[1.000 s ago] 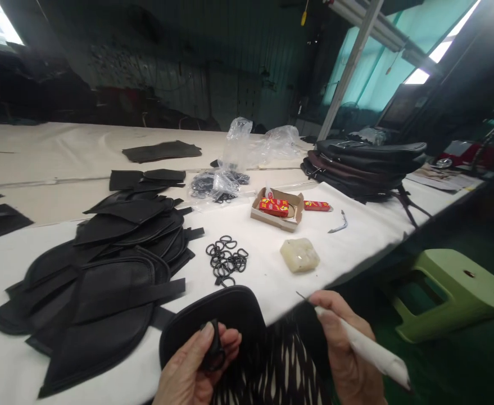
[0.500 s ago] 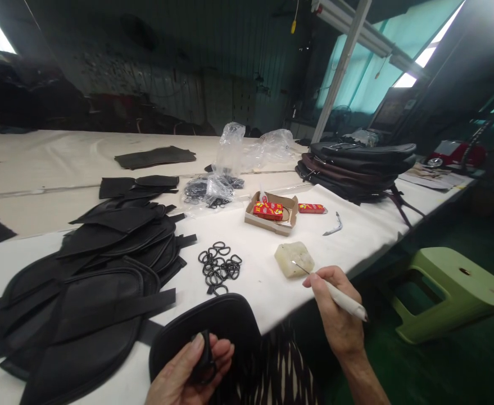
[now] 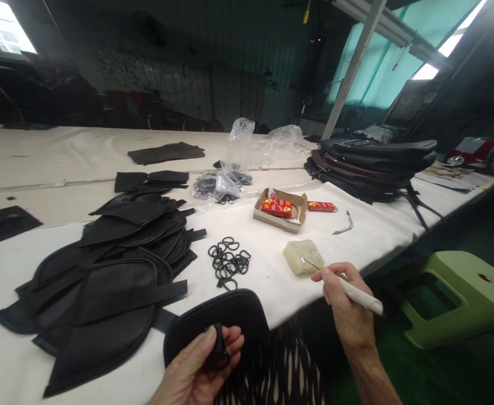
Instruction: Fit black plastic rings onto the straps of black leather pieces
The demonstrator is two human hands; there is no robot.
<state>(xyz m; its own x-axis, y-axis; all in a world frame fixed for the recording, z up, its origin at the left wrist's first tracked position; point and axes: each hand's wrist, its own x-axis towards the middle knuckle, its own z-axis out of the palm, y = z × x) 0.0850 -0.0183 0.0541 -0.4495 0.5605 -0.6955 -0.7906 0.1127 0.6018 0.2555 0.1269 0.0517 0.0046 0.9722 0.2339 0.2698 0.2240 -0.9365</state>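
My right hand [image 3: 348,304] grips a white-handled awl [image 3: 360,297]. Its thin metal tip reaches over the top of a pale yellowish block [image 3: 303,256] that looks like wax. Low in the view, my left hand [image 3: 207,360] is closed, thumb pressing a folded black strap [image 3: 218,340] against the fingers. Behind that hand is a black rounded panel [image 3: 240,306], partly over the table edge and partly covered by my fingers. Several black D-rings [image 3: 230,264] lie in a loose heap between the panel and the block.
Black padded panels [image 3: 116,292] are piled on the left of the white-covered table. Beyond the rings stand a small carton [image 3: 278,222] with red packets and a plastic bag [image 3: 215,185] of black parts. Stacked bags [image 3: 368,169] sit at right; a green stool [image 3: 461,292] stands below.
The whole scene has shifted slightly to the right in view as my head turned. Both hands keep their holds, and the awl tip stays at the pale block.
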